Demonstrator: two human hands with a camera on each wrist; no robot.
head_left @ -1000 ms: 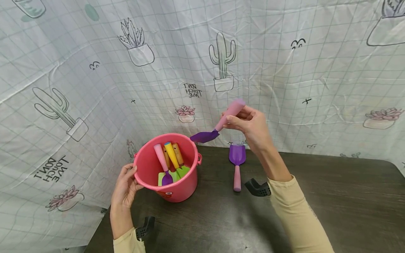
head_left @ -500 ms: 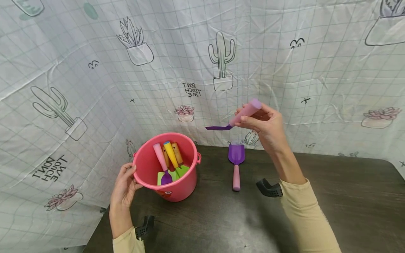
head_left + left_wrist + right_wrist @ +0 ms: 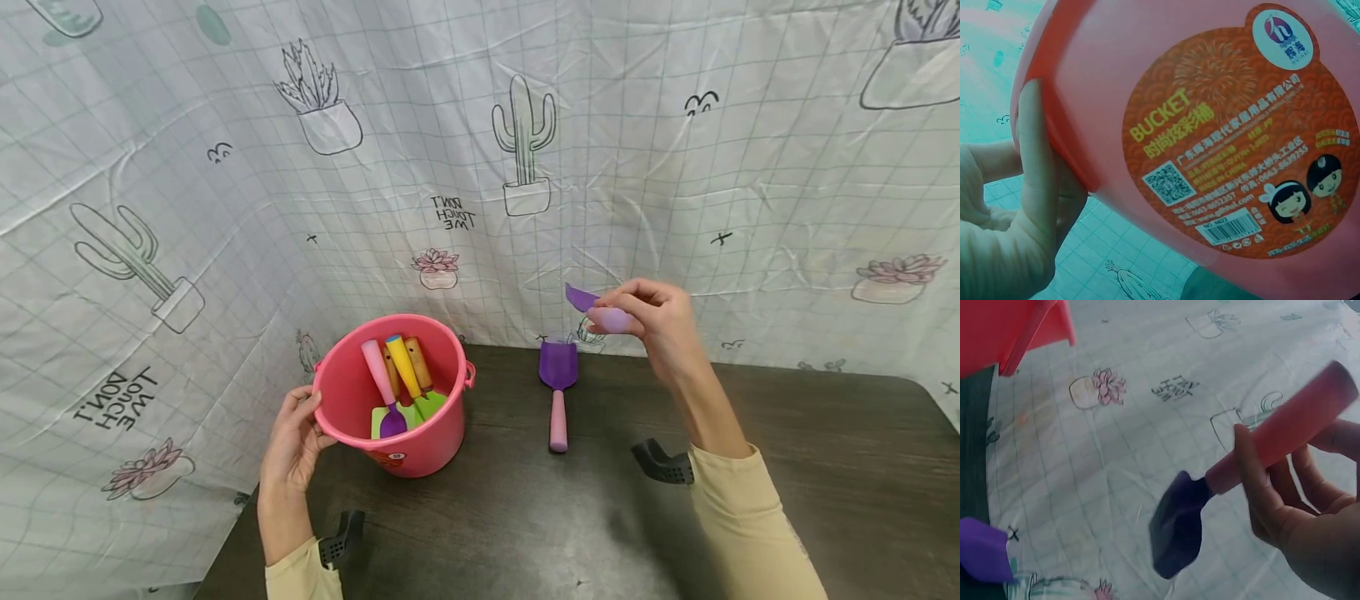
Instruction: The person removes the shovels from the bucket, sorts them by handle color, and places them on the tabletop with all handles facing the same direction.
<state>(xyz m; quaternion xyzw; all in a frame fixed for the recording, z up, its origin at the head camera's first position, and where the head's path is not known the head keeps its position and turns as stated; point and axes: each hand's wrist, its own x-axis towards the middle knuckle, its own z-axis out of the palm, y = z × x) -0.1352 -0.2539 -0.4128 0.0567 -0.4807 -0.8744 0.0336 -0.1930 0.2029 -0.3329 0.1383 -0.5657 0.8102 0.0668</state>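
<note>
My left hand (image 3: 294, 433) grips the rim of a pink bucket (image 3: 442, 446) at its left side; in the left wrist view the thumb lies on the outside, beside an orange label (image 3: 1229, 144). Inside the bucket lean several garden tools, among them a pink-handled trowel (image 3: 381, 373), a yellow-handled green tool (image 3: 406, 367) and wooden handles (image 3: 420, 367). My right hand (image 3: 660, 329) pinches the pink handle of a small purple trowel (image 3: 1175, 531) in the air, right of the bucket. Below it on the table lies a purple shovel (image 3: 558, 364) with a pink handle.
The dark wooden table (image 3: 510, 517) runs to the right of the bucket. A pale curtain (image 3: 637, 150) printed with cacti hangs close behind and at the left. Black wrist mounts (image 3: 663, 462) stick out beside each forearm.
My right hand has moved right, away from the bucket's rim, and turned the trowel so its handle end faces the head camera. The left hand stays on the rim.
</note>
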